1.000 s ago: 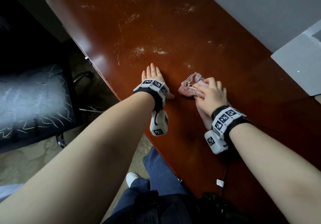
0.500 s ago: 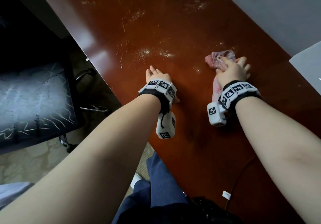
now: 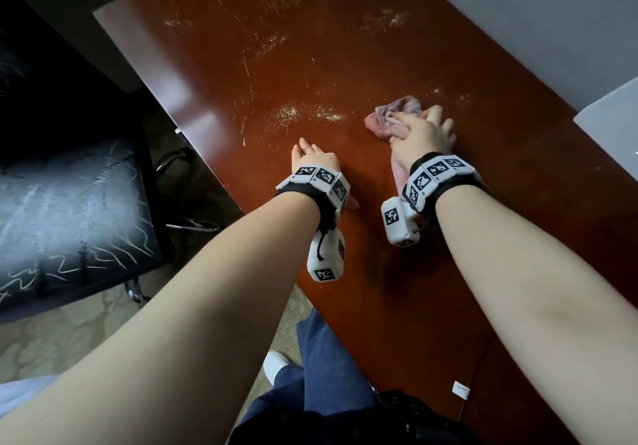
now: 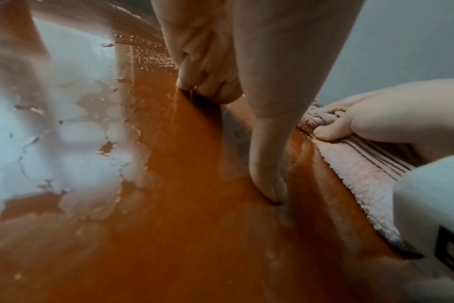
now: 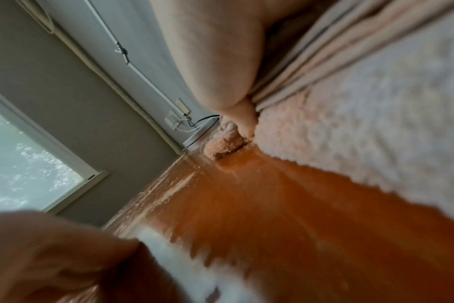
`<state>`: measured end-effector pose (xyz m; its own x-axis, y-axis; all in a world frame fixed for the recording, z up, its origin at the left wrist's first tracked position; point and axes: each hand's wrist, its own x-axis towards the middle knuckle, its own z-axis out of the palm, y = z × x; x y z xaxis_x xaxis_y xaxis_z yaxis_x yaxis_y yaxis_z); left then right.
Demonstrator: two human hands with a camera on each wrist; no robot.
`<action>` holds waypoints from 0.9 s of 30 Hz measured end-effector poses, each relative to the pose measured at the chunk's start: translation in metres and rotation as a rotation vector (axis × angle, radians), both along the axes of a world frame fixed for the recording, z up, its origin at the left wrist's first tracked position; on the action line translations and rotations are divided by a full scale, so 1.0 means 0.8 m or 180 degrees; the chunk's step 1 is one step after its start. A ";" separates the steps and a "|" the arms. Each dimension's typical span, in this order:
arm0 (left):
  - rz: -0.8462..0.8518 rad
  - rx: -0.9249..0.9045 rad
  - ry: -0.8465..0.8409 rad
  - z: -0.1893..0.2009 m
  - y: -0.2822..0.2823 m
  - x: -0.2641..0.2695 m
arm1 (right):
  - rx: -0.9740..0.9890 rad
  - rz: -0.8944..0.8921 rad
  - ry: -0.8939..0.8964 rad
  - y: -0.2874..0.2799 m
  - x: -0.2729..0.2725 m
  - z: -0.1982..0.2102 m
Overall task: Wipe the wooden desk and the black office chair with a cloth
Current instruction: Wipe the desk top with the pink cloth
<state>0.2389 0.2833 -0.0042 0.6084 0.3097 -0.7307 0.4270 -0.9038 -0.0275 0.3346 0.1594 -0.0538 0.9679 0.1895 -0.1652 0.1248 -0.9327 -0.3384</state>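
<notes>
Right hand [image 3: 419,133] presses a bunched pink cloth [image 3: 392,114] onto the wooden desk [image 3: 397,306], fingers curled over the top of it and thumb tucked at its near edge. Half a second ago the cloth sat further right on the desk; a second ago it was close beside the left hand. Now it lies between those two spots, well right of the left hand, with a flat tail of cloth trailing back under the right wrist. Left hand [image 3: 312,161] is flat on the desk near its front edge, fingers straight and together, thumb splayed toward the cloth; same place as in both earlier frames. Dusty white specks [image 3: 293,113] are still on the desk just beyond the left hand and left of the cloth, more streaks further back. Black office chair [image 3: 69,209] stands left of the desk, apart from both hands, its seat cracked and marked pale. Grey laptop corner [image 3: 614,123] at the right edge.
</notes>
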 end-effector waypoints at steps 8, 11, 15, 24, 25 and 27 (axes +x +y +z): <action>0.0012 0.0018 0.0001 0.011 -0.005 -0.008 | -0.0321 0.1135 0.0088 -0.024 -0.041 0.008; 0.0027 0.0038 -0.0043 0.010 -0.006 -0.011 | -0.0493 0.1127 0.0082 -0.055 -0.046 0.008; 0.0079 0.0021 -0.0023 0.004 -0.003 -0.008 | -0.0426 0.0521 0.0072 -0.083 -0.033 0.016; -0.0037 -0.0042 -0.0051 -0.008 0.006 0.004 | -0.0245 -0.0423 0.0111 -0.058 0.014 0.006; -0.0052 -0.0060 -0.0036 -0.010 0.007 0.006 | -0.0249 -0.0423 0.0102 -0.057 0.014 0.005; -0.0105 -0.0035 -0.0002 -0.014 0.008 0.010 | -0.0261 -0.0350 0.0080 -0.056 0.009 0.008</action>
<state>0.2471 0.2895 -0.0155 0.6187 0.2813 -0.7335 0.3969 -0.9177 -0.0171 0.3416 0.1148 -0.0475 0.9774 0.0672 -0.2002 0.0126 -0.9649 -0.2622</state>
